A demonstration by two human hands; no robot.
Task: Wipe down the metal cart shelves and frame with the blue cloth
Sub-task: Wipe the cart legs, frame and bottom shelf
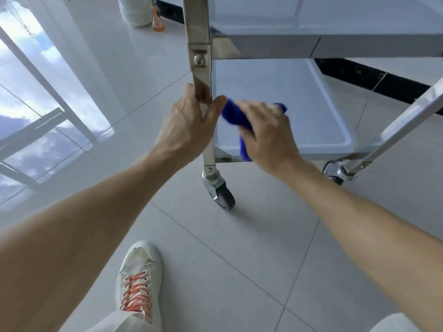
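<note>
The metal cart fills the upper right. Its near left upright post runs down to a caster wheel. My left hand is wrapped around that post between the two shelves. My right hand holds the blue cloth against the near left corner of the bottom shelf, just right of the post. The cloth bunches under my fingers and hangs over the shelf's front rim. An upper shelf sits above.
A second post slants at the right with its own caster. My white shoe stands on the tiled floor below the cart. A white container and an orange object sit on the floor behind.
</note>
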